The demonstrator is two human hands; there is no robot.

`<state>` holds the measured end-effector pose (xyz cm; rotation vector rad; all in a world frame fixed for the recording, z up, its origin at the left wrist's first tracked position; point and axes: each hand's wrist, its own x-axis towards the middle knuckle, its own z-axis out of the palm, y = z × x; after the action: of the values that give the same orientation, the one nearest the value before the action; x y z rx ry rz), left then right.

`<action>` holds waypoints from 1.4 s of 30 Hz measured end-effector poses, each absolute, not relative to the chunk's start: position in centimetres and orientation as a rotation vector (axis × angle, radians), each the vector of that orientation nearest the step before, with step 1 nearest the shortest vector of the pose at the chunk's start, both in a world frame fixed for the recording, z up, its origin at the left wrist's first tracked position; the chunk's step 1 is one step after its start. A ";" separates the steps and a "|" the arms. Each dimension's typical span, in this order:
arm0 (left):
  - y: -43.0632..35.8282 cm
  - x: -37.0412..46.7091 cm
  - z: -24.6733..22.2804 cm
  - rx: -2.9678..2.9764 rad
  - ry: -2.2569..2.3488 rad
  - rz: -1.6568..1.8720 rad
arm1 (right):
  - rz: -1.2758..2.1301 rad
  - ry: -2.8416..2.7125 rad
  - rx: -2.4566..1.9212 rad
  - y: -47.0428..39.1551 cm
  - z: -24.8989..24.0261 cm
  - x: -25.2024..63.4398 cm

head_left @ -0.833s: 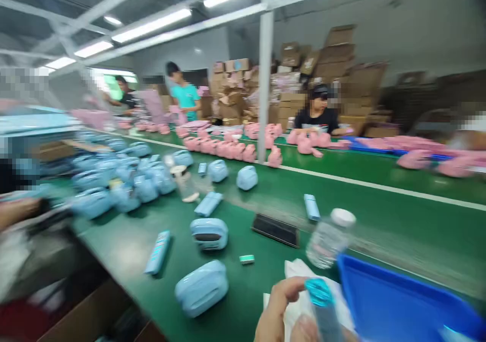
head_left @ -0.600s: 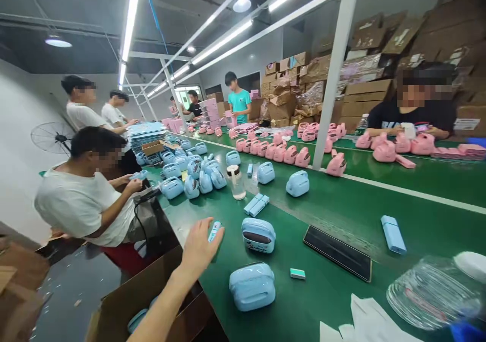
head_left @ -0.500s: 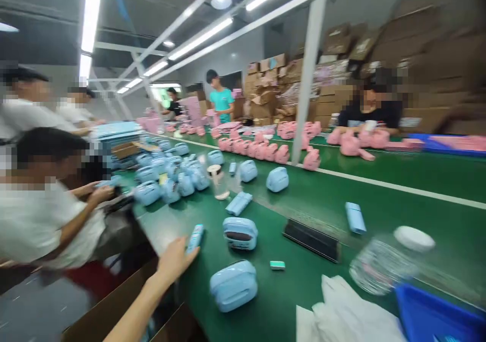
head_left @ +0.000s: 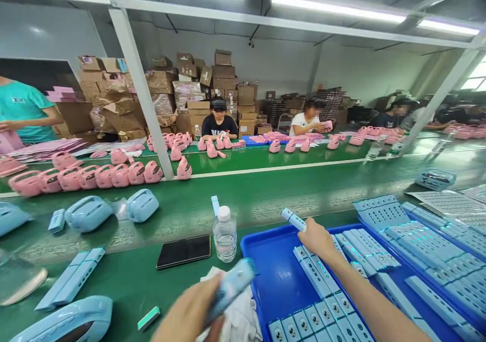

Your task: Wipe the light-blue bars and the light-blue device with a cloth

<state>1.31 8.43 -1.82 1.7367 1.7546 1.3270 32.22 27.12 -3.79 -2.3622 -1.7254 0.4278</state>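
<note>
My left hand [head_left: 192,311] is low in the view, closed around a light blue bar-shaped part [head_left: 230,288] that points up and to the right, blurred by motion. My right hand [head_left: 317,239] reaches over a blue tray [head_left: 273,276] and holds another light blue bar [head_left: 293,219] by its lower end. Several more such bars [head_left: 315,286] lie in rows in the tray beneath and to the right of that hand. A white cloth [head_left: 237,319] lies under my left hand.
A water bottle [head_left: 225,233] and a dark phone [head_left: 184,251] lie on the green belt [head_left: 266,195] left of the tray. Blue cases [head_left: 142,204] and bars [head_left: 72,278] sit at left, pink cases [head_left: 121,174] behind. A white post [head_left: 140,86] stands mid-belt. Seated people work across the belt.
The view has swung right from the left end of the belt. My left hand, which reached to a blue bar at the belt's edge, now holds one near the cloth; my right hand is now over the tray.
</note>
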 end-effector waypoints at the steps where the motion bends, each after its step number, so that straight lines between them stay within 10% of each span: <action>1: 9.7 3.0 -1.4 1.899 1.663 1.188 | 0.422 -1.712 -2.390 27.5 -4.0 32.1; 11: 27.2 12.2 -3.6 2.166 1.888 0.415 | 0.502 -1.616 -2.393 28.0 -6.0 33.5; 28: 27.9 11.1 -5.4 2.117 1.840 0.277 | 0.544 -1.690 -2.301 26.7 -6.7 33.2; 42: 9.0 9.7 -1.3 0.985 0.958 1.287 | 1.104 -1.868 -1.298 11.3 1.1 28.0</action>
<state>9.70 9.03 -1.28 0.9848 0.9576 1.2869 27.95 11.28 1.11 -1.2985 -1.8681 1.1041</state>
